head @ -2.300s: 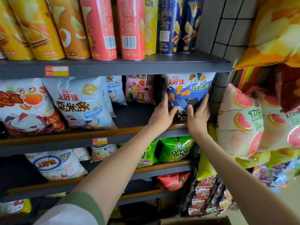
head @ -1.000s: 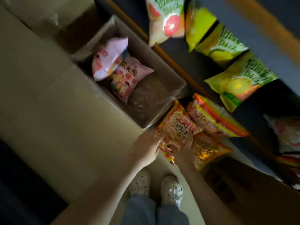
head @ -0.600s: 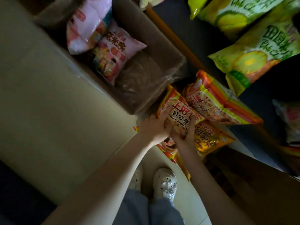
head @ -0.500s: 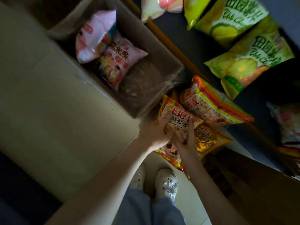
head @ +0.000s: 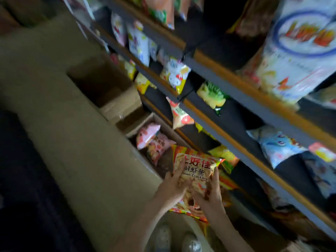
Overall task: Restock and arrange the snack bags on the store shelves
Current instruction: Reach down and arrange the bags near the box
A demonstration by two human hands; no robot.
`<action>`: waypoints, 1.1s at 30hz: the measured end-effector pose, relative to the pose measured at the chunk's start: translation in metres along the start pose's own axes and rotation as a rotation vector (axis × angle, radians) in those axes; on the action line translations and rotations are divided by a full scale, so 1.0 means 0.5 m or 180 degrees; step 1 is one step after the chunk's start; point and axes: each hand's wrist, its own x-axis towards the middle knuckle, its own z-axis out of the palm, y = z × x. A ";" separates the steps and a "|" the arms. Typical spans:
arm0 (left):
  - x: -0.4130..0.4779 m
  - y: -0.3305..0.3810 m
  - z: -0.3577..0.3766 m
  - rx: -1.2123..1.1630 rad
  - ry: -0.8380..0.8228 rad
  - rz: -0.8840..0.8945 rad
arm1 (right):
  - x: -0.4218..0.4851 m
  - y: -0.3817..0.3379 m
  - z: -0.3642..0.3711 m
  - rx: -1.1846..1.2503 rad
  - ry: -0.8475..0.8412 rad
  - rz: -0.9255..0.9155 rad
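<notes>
Head view: orange-red prawn cracker bag (head: 195, 171), glossy, printed with crackers and white characters, held upright at lower centre of frame, beside shelves (head: 227, 82). Left hand (head: 172, 190) curled round lower left edge; right hand (head: 211, 192) curled round lower right edge. Cardboard box (head: 145, 122) behind, pink bags (head: 147, 136) inside.
</notes>
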 end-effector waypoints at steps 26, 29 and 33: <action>0.057 0.382 -0.641 0.0648 0.0786 0.2163 | 0.200 -0.720 0.008 -0.0608 0.0791 -0.1894; 0.193 0.412 -0.673 0.0975 0.0697 0.2647 | 0.302 -0.728 0.015 -0.0576 0.1449 -0.1867; 0.343 0.433 -0.658 0.1012 0.0750 0.3248 | 0.411 -0.714 -0.001 -0.0679 0.1846 -0.1780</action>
